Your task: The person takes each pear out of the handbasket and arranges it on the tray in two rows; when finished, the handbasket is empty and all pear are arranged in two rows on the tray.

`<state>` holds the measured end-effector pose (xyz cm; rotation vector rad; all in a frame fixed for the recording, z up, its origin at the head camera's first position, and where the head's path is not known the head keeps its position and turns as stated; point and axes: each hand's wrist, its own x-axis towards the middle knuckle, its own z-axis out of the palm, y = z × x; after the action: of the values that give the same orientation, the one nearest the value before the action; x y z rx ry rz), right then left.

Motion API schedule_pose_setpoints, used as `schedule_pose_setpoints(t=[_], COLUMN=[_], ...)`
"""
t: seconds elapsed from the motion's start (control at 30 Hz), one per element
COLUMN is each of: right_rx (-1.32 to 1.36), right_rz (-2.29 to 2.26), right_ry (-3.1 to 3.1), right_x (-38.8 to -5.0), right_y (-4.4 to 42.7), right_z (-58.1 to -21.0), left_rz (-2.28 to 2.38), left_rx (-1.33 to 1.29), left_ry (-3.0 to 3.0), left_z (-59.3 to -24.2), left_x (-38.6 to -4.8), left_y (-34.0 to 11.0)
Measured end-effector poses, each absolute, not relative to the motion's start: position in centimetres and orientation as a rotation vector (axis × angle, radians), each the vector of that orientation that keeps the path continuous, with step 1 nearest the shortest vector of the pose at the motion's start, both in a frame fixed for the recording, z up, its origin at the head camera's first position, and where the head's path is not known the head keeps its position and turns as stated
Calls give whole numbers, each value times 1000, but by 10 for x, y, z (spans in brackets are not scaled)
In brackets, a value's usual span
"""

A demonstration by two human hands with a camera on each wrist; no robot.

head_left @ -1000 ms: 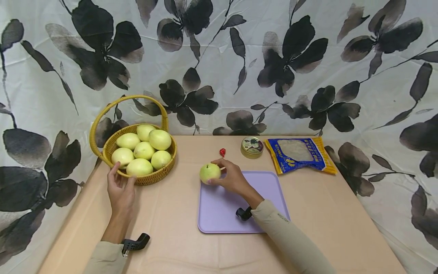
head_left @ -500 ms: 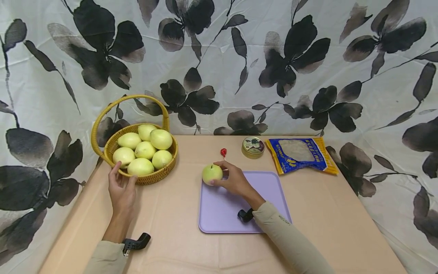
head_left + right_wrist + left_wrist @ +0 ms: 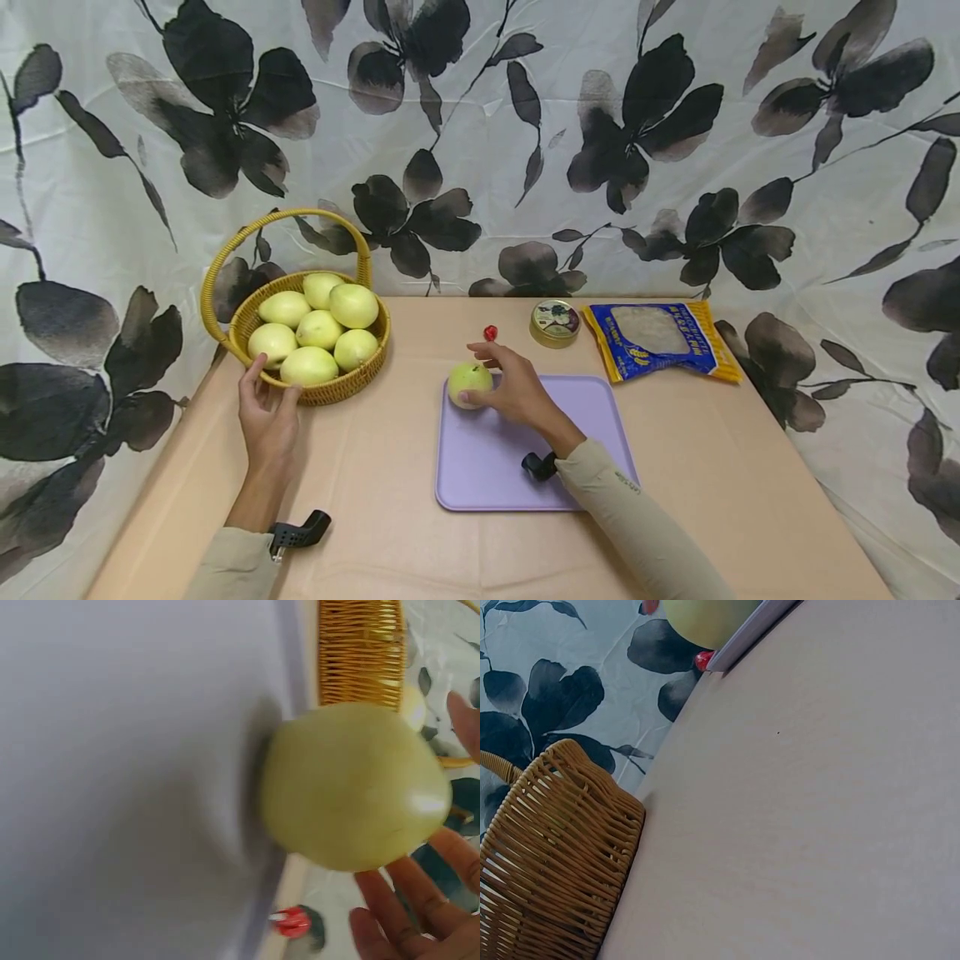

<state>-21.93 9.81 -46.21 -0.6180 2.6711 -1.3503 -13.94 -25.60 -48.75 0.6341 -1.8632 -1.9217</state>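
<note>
A pale yellow-green pear (image 3: 469, 385) sits on the far left corner of the lilac tray (image 3: 525, 483). My right hand (image 3: 517, 392) is just right of it, thumb close to its front and fingers lifted off it. In the right wrist view, those fingers (image 3: 431, 900) are spread away from the pear (image 3: 352, 787). My left hand (image 3: 268, 425) touches the front of the yellow wicker basket (image 3: 352, 385), index finger at the rim and thumb against the side. Several similar pears (image 3: 318, 329) fill the basket. The left wrist view shows the basket (image 3: 562, 855) but no left hand.
Behind the tray lies a small red lollipop (image 3: 491, 333), its stick hidden. A round tin (image 3: 554, 323) and a blue and yellow packet (image 3: 660, 337) lie at the back right. A floral cloth (image 3: 510, 125) hangs behind the table.
The pear has moved slightly right and down onto the tray corner. My right fingers have opened away from it. My left hand stays at the basket.
</note>
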Motion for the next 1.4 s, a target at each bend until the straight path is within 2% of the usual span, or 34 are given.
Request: schedule_pose_setpoints(t=[0.43,0.67,0.93,1.4], right_rx=[-866,-937,-992,-804], right_rz=[-1313,-1357,-1405,-1469], right_ry=[2824,2817,2843,2916], right_x=[-229,-231,-242,-272], right_y=[58,21,-25,-87], right_z=[-399,-382,-380,-401], left_rz=[-1894,-1893,-1876,-1855], left_rx=[630,632,647,655], left_ry=[-1892,-1898,-1920,-1927], left_z=[-489,-489,-489,-490], left_x=[-139,-138,-138,-139], left_y=[-256,-257,-257,-259])
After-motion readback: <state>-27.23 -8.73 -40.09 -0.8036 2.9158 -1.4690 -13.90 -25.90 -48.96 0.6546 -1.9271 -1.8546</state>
